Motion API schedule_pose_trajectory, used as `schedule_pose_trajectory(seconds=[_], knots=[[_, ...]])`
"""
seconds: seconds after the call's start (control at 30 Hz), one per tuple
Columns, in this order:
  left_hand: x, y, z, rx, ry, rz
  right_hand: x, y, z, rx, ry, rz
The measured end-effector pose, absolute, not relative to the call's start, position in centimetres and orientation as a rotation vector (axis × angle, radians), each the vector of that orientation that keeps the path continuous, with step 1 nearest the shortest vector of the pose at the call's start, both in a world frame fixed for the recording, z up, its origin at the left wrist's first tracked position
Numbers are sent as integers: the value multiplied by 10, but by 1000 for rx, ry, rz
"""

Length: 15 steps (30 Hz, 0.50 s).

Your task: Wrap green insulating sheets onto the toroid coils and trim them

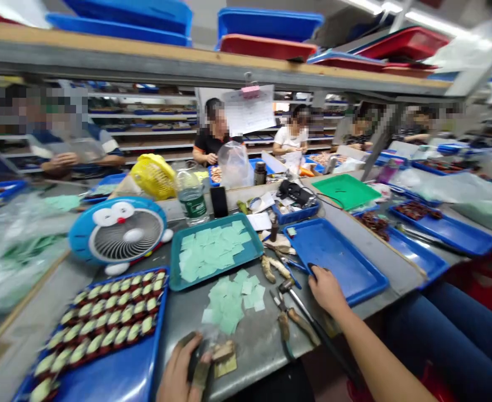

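My left hand (pixel 182 371) is at the near table edge with its fingers closed round a small dark part with a brownish piece (pixel 218 357) beside it. My right hand (pixel 325 287) rests on the near left rim of an empty blue tray (pixel 338 259), fingers curled over the edge. Between my hands lie pliers and other hand tools (pixel 296 318). Loose pale green paper squares (pixel 233 301) lie on the grey table in front of me. More of them fill a teal tray (pixel 214 251).
A blue tray of several wound coil parts (pixel 107 324) sits at the near left. Behind it stand a blue cartoon desk fan (pixel 118 231), a yellow fan (pixel 153 176) and a water bottle (pixel 191 198). More blue trays (pixel 442 226) lie right. Other people sit across the bench.
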State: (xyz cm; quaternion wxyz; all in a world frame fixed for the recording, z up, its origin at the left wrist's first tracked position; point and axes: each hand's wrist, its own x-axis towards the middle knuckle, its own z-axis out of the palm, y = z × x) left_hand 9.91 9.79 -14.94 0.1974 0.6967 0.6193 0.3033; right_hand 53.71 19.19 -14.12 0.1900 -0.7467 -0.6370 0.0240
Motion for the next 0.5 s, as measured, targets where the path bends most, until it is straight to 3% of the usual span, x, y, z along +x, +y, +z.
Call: schedule_pose_trajectory(seconds=[0.27, 0.5], knots=[[123, 76, -116, 1847, 1761, 958, 536, 156, -110, -2020, -1670, -13], [72, 70, -60, 2060, 1684, 846, 442, 97, -74, -1772, -1784, 367]])
